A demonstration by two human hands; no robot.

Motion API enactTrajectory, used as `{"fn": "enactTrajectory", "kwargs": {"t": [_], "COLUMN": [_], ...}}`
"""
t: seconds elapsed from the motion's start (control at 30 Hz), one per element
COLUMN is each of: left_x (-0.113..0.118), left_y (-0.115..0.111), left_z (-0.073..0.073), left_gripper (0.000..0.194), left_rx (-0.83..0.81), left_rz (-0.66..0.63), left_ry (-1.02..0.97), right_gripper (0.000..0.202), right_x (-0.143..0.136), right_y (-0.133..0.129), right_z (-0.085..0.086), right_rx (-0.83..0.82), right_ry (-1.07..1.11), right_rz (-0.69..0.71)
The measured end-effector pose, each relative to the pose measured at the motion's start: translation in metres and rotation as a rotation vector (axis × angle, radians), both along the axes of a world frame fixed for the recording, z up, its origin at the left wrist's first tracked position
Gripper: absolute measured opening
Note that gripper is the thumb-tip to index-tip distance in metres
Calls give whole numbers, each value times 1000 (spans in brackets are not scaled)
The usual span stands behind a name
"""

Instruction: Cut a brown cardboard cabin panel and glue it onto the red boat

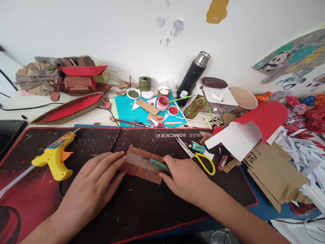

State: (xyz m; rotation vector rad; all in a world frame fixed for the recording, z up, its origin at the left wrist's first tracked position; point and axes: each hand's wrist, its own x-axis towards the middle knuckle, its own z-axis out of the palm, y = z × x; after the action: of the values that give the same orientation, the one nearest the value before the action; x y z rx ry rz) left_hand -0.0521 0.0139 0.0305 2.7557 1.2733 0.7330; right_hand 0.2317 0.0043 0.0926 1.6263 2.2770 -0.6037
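On the dark mat lies a small piece of brown-painted cardboard [144, 177], with a clear flat strip [137, 160], perhaps a ruler, on top of it. My left hand [98, 178] grips the left end of both, its fingers together and the thumb at the near edge. A green utility knife [159, 164] is held in my right hand [184, 176], pinched between thumb and fingers. Its tip points left, over the cardboard along the strip. Whether the blade touches the cardboard I cannot tell.
A yellow glue gun [54, 157] lies at left. Yellow-handled scissors [204, 163], a teal lighter [197, 147] and curled red paper [264, 120] are at right. Behind the mat stand paint pots [162, 102], a black thermos [190, 75] and red-lined model boats [73, 110].
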Motion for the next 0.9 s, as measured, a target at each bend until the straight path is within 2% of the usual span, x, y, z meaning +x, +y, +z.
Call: {"fn": "enactTrajectory", "kwargs": {"t": [0.13, 0.3, 0.5, 0.67, 0.9], "left_x": [1, 6, 12, 11, 11], "left_y": [-5, -7, -9, -12, -11], "left_z": [3, -5, -18, -20, -19], "left_gripper": [48, 40, 41, 45, 47], "left_rx": [72, 63, -3, -18, -12], "left_rz": [17, -141, -91, -89, -170], "left_ry": [10, 79, 99, 159, 158], "right_gripper": [16, 18, 19, 18, 17], "right_x": [-2, -7, -11, -11, -9], "right_y": [4, 8, 14, 15, 14], "right_z": [-2, -4, -3, -7, -12], "right_rx": [4, -32, -60, -60, -39], "right_ry": [-29, -25, -26, -25, -8], "right_rz": [23, 20, 6, 14, 24]}}
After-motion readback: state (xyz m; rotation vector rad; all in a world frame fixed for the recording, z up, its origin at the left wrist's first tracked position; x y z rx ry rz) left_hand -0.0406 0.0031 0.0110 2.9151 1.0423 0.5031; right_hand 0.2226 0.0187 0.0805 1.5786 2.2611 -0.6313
